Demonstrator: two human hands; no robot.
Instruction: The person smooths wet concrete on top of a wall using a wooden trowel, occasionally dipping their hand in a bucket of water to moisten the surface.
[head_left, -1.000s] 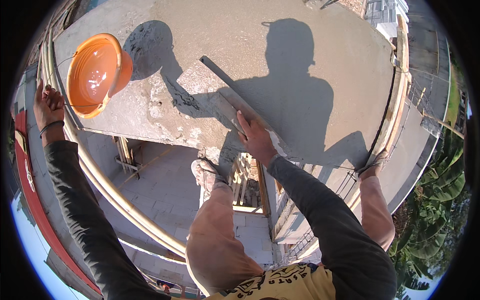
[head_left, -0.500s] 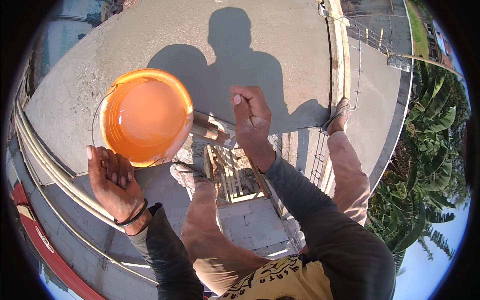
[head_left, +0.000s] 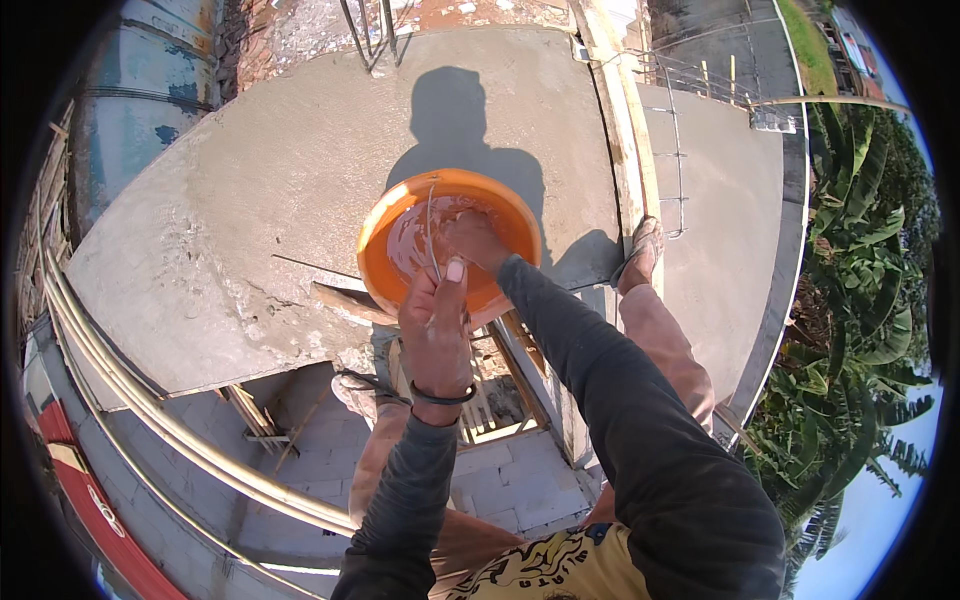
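head view: orange bucket (head_left: 519, 218) partly hides a likely trowel (head_left: 348, 303).

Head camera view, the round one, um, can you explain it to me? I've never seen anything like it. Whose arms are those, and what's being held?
There's no machine here. A person wears two wide fisheye cameras on the head; this picture comes from the left one, looking down, so straight edges bend near the rim. The dark sleeves are the wearer's own. The left hand holds the thin handle of an orange bucket. The right hand reaches into the bucket, at the liquid; its grip can't be made out. Beyond is a grey slab, probably concrete, with the wearer's shadow across it. At its near edge lies a flat piece, partly hidden by the bucket.
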